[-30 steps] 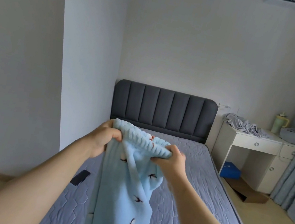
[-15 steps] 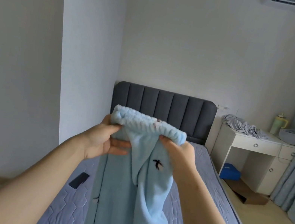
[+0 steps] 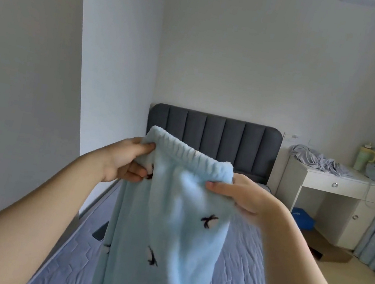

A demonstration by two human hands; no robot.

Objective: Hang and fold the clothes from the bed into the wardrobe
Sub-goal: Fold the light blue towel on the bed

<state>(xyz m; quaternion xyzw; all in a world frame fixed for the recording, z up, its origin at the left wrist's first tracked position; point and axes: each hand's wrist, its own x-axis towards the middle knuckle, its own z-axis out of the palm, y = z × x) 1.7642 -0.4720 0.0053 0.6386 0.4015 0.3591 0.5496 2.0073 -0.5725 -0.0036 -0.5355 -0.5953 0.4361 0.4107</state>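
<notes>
The pants (image 3: 166,225) hang in the air over the bed (image 3: 242,264), both hands at their top edge; the left hand (image 3: 125,161) pinches the left end of the waistband (image 3: 189,154), thumb and fingers closed on the fleece; the right hand (image 3: 237,195) grips just under the right end, fingers curled into the cloth. The waistband runs across between the hands, a little lower on the right; the long axis drops straight down from the fingers, and the legs pass out of the bottom of the view. Neither hand is nearer; each has one end. Folding, I judge, turns on that: bring one end across to the other so the legs stack. No wardrobe shows; a phone (image 3: 100,230) lies near the bed's left edge.
</notes>
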